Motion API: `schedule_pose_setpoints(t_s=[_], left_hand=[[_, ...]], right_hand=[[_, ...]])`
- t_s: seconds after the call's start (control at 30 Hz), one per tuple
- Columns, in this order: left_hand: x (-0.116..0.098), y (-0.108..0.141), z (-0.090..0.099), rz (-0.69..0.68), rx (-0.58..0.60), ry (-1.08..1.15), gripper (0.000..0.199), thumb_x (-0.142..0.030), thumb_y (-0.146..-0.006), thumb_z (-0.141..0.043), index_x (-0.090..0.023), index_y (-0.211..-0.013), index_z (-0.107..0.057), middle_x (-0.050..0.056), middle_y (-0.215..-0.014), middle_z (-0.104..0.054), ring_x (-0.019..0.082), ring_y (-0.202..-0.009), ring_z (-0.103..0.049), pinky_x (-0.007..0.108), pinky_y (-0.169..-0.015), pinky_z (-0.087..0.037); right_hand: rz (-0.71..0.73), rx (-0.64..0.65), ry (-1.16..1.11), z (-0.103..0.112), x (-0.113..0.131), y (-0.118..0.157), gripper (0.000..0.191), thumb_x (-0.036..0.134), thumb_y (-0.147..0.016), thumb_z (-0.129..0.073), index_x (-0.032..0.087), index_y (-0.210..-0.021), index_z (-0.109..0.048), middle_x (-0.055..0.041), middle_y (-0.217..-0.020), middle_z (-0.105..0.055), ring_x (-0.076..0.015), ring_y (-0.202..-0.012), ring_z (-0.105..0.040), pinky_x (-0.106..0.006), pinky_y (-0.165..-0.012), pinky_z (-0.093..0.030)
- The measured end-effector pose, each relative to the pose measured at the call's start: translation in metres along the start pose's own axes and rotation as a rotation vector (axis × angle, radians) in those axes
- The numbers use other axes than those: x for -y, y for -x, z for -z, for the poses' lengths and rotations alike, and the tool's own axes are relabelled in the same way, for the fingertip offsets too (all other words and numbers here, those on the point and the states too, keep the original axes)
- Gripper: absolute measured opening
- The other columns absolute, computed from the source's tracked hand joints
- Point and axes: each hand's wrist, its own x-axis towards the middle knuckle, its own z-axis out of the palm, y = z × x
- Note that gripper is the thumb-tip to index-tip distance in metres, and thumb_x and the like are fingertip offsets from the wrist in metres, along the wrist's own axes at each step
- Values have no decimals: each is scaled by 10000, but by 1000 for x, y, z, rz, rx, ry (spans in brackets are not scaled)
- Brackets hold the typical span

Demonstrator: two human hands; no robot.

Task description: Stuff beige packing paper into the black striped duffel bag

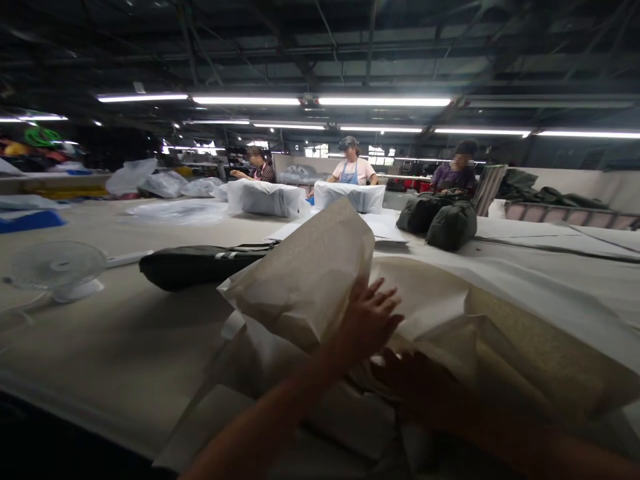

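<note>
1. Pressing against a raised fold of tissue paper [305, 280], the left hand [367, 320] is seen with fingers spread and palm flat on the sheet; nothing is pinched. The fold is likely kept upright this way so that it does not flop back.
2. The right hand [415, 380] is found just beside and below the left hand, in shadow, laid low on crumpled paper [435, 300]; whether its fingers are spread or closed cannot be told.
3. The tissue paper is heaped directly under and around both hands, with further sheets spread out to the right of the right hand.
4. A dark flat bag [200, 265] is laid beyond the left hand, to its left, apart from the paper heap.
5. A small white fan [57, 267] is stood well to the left of the left hand on the table [115, 347].
6. Two stuffed dark bags [440, 220] are set far ahead of the right hand.
7. Plastic-wrapped bundles [265, 198] are seen far ahead, with three other people [353, 170] seated behind them; their hands are kept apart from this work.
</note>
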Motion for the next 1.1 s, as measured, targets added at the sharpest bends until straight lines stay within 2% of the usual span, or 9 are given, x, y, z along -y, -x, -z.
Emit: schedule_pose_setpoints(t_s=[0.07,0.2,0.33,0.47,0.57,0.67,0.83,0.97,1.1], left_hand=[[36,-3,12,55,204,-143,281,-280,-1004,-551,-202,-1239,-684,117,-1456,-586,359,-1460,-390,639,-1238,-140],[80,40,19,204,383,-130,301,-216,-1022,-479,-196,-1226,-701,124,-1192,-735,320,-1229,-631,595,-1176,-325],[79,79,30,380,472,-36,555,-505,-1046,-377,-180,-1479,-500,134,-1505,-538,285,-1401,-498,445,-1186,-390],[64,91,51,426,611,74,901,-646,-866,-632,-252,-1596,-282,110,-1639,-342,316,-1500,-341,465,-1231,-306],[60,103,55,445,763,124,1194,-538,-673,-825,-308,-1622,-137,79,-1703,-156,345,-1561,-136,518,-1268,-125],[64,122,46,345,852,23,1342,-431,-564,-852,-348,-1620,-28,84,-1712,-65,392,-1560,-26,619,-1241,-62],[67,147,22,264,866,-93,1329,-214,-540,-719,-396,-1598,64,15,-1716,3,348,-1567,-30,553,-1258,-152],[66,145,19,269,842,-108,1179,-188,-604,-627,-354,-1621,-54,14,-1707,-124,281,-1571,-116,458,-1281,-148],[72,141,23,259,870,-81,996,-292,-734,-634,-232,-1623,-189,72,-1685,-206,279,-1552,-211,423,-1285,-163]], right_hand=[[-84,30,-107,11,7,5,888,140,-713,-645,247,-1557,-393,-207,-1602,-341,-484,-1314,-513,-664,-1067,-425],[-303,36,-495,24,8,17,1023,301,-720,-741,213,-1609,-243,-184,-1669,-177,-395,-1470,-357,-547,-1189,-356],[-564,-412,-1115,15,-7,28,944,685,-828,-558,202,-1583,-260,-152,-1665,-234,-313,-1540,-223,-522,-1266,-177],[-799,-800,-1554,15,-28,36,825,686,-902,-185,228,-1564,-7,-188,-1661,-199,-310,-1446,-425,-605,-1121,-418],[-927,-921,-1587,23,-43,38,828,702,-875,-166,183,-1519,-126,-233,-1625,-238,-316,-1438,-435,-572,-1051,-496],[-920,-861,-1369,33,-57,25,907,802,-831,-208,194,-1499,-284,-207,-1605,-297,-337,-1472,-375,-571,-1118,-433],[-686,-481,-1107,66,-42,-1,1093,581,-444,-909,159,-1396,-578,-184,-1564,-429,-424,-1523,-202,-575,-1267,-86],[-135,76,-682,83,34,30,1220,522,-593,-880,257,-1603,-249,-156,-1673,-133,-472,-1526,-60,-756,-1167,5],[207,152,-394,66,65,94,963,210,-830,-657,335,-1618,-118,-129,-1661,-169,-400,-1534,-107,-778,-1155,-75]])
